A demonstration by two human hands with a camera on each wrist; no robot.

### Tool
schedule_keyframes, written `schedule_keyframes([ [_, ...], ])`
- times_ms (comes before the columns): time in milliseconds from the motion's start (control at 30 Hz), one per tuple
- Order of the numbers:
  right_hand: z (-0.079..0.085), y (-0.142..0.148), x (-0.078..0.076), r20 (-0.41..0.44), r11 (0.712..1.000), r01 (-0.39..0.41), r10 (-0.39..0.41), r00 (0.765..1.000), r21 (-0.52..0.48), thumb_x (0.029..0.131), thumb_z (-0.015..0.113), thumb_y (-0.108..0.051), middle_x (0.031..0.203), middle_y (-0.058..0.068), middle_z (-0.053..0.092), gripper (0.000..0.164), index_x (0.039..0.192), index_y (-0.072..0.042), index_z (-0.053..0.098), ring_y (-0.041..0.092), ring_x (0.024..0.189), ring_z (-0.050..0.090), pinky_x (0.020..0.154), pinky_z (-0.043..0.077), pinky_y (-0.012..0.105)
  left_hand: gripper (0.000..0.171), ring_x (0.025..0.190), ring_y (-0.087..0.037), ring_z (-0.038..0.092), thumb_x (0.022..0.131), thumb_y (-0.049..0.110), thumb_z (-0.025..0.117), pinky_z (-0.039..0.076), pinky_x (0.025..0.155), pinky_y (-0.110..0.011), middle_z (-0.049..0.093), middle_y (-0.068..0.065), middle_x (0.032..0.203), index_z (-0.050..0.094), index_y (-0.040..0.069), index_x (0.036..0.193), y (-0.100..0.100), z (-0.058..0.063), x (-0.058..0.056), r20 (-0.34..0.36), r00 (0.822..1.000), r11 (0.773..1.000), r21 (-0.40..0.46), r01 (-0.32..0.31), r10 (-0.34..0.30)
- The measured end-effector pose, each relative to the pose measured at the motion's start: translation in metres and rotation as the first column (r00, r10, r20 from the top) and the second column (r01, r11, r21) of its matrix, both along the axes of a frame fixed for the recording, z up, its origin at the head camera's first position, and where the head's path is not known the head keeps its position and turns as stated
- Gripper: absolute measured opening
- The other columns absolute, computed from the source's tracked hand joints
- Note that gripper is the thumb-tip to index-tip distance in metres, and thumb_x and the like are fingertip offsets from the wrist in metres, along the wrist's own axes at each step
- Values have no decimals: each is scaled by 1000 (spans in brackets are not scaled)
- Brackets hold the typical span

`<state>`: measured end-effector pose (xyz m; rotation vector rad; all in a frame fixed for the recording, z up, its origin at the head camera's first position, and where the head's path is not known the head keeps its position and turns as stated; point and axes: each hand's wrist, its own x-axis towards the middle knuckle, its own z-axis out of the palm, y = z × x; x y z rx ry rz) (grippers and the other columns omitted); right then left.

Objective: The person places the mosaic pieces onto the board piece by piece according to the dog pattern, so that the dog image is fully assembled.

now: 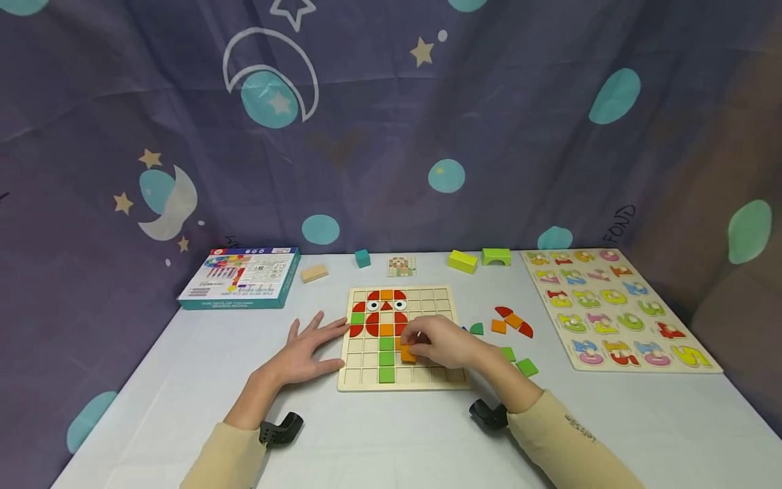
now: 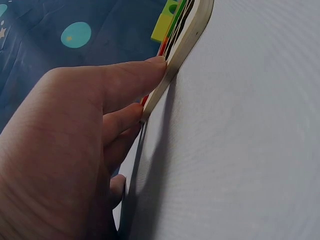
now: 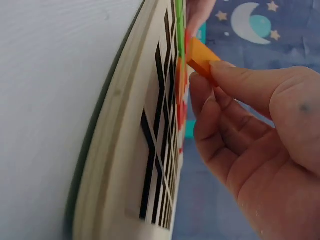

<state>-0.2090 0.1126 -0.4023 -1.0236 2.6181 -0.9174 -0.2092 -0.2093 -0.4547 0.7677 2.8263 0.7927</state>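
- Left hand (image 1: 301,356): fingers spread, touching left edge of grid board (image 1: 370,360).
- Right hand (image 1: 444,341): thumb and fingertips pinching orange tile (image 3: 200,56).
- Orange tile: just over grid board, right of green tiles (image 1: 387,358).
- Grid board: flat on white table (image 1: 366,438), beneath right hand.

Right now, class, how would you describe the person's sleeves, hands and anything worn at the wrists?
Both the left sleeve and right sleeve are plain beige; the right bears small dark lettering. A curved black device sits at each wrist, with no cable visible. The left hand and right hand wear no gloves.
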Motion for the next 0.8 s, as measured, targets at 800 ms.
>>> schedule_keyframes([
  [800,-9,-16,2,-40,996,36,-33,999,80,91,76,-10,88,-10,62,7,93,-15,73,12,82,56,83,52,33,68,153,-36,9,91,48,68,-8,113,-69,38,5,159,51,21,151,0,-1,0,0,1000,1000,-1,-8,8],
])
